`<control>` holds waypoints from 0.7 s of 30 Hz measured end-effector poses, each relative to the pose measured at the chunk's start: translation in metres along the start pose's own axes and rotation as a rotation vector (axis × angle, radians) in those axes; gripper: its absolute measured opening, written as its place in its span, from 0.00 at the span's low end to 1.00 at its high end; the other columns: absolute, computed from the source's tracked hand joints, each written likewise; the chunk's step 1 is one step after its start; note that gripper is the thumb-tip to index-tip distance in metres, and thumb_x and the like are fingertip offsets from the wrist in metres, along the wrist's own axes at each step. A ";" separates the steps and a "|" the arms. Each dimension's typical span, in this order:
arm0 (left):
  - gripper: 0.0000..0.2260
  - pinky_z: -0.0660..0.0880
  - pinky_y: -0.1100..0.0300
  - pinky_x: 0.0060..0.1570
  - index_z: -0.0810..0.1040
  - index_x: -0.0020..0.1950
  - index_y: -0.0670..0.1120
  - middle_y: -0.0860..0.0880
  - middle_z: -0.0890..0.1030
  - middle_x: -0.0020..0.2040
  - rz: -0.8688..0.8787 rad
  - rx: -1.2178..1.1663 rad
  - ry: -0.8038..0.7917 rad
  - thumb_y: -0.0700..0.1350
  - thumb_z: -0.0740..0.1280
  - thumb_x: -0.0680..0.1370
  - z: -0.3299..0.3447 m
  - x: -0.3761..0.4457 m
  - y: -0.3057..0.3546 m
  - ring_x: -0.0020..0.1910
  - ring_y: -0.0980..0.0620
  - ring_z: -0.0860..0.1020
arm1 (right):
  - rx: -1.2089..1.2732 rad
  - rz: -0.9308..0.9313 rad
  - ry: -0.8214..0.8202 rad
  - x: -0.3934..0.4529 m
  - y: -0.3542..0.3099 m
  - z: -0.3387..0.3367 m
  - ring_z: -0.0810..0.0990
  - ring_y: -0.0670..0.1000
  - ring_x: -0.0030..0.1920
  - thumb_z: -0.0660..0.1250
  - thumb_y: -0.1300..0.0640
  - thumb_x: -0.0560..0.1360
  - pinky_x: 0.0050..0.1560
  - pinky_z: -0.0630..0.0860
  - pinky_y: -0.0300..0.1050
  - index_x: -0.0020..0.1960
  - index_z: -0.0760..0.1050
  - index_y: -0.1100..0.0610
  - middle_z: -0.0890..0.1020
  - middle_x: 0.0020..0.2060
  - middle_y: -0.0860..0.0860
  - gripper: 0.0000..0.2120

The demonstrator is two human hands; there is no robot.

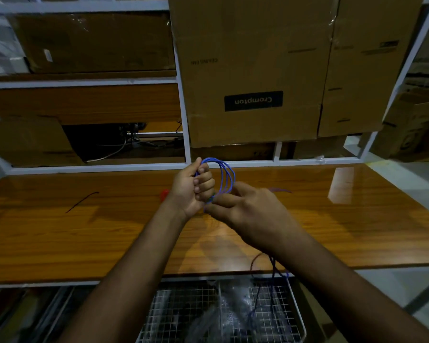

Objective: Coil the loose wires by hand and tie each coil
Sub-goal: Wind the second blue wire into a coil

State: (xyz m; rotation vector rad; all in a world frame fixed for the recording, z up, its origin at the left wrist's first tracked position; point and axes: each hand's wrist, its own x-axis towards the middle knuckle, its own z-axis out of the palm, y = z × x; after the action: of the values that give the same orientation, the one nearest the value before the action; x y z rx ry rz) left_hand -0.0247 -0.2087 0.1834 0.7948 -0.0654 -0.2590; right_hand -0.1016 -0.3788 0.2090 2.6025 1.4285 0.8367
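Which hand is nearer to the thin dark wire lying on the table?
Left. The left hand, gripping the blue coil, is closer to the dark wire; the right hand is farther off, beyond the coil.

A glossy wooden tabletop (332, 214) spans the dim room, catching a pale light reflection at its right. Behind it stands a white metal rack (183, 115) packed with cardboard boxes (253, 70). A wire basket (233, 315) sits below the tabletop's front edge. Grey floor (411, 288) shows at right.
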 end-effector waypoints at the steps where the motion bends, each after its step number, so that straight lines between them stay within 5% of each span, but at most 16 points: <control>1: 0.19 0.52 0.66 0.23 0.68 0.36 0.47 0.54 0.62 0.23 -0.003 0.006 0.010 0.52 0.54 0.84 0.001 0.000 -0.003 0.20 0.58 0.60 | -0.004 -0.041 0.052 0.000 0.002 -0.001 0.78 0.55 0.39 0.56 0.62 0.76 0.27 0.73 0.46 0.58 0.80 0.54 0.83 0.52 0.51 0.17; 5: 0.19 0.60 0.64 0.27 0.71 0.36 0.46 0.51 0.65 0.26 -0.009 0.139 0.037 0.53 0.56 0.84 0.008 -0.002 -0.011 0.24 0.55 0.62 | 0.000 -0.077 0.290 0.009 0.010 0.002 0.80 0.52 0.34 0.65 0.63 0.77 0.25 0.69 0.41 0.54 0.82 0.58 0.83 0.45 0.53 0.09; 10: 0.16 0.52 0.65 0.21 0.69 0.41 0.45 0.50 0.64 0.25 -0.032 0.214 -0.029 0.52 0.54 0.84 0.006 -0.008 -0.011 0.20 0.57 0.63 | 0.133 0.335 0.425 0.022 0.033 0.005 0.74 0.51 0.27 0.76 0.50 0.72 0.26 0.66 0.42 0.40 0.75 0.55 0.76 0.30 0.51 0.12; 16: 0.14 0.51 0.68 0.18 0.72 0.44 0.44 0.54 0.62 0.23 -0.108 0.228 -0.082 0.50 0.56 0.82 0.007 -0.009 -0.008 0.18 0.60 0.59 | 0.245 0.681 0.144 0.034 0.061 -0.006 0.74 0.45 0.31 0.75 0.38 0.67 0.28 0.62 0.40 0.33 0.70 0.51 0.73 0.27 0.45 0.21; 21: 0.13 0.52 0.67 0.17 0.66 0.40 0.45 0.53 0.61 0.22 -0.114 0.145 -0.067 0.51 0.56 0.81 -0.003 -0.008 0.000 0.17 0.60 0.58 | 1.069 0.610 -0.058 0.015 0.081 -0.005 0.76 0.44 0.32 0.70 0.56 0.78 0.34 0.74 0.42 0.45 0.82 0.52 0.81 0.32 0.46 0.04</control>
State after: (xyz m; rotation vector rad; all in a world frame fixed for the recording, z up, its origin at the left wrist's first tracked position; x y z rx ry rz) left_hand -0.0318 -0.2052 0.1817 0.9351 -0.1029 -0.3926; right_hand -0.0359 -0.4144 0.2443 3.9078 1.2601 -0.1188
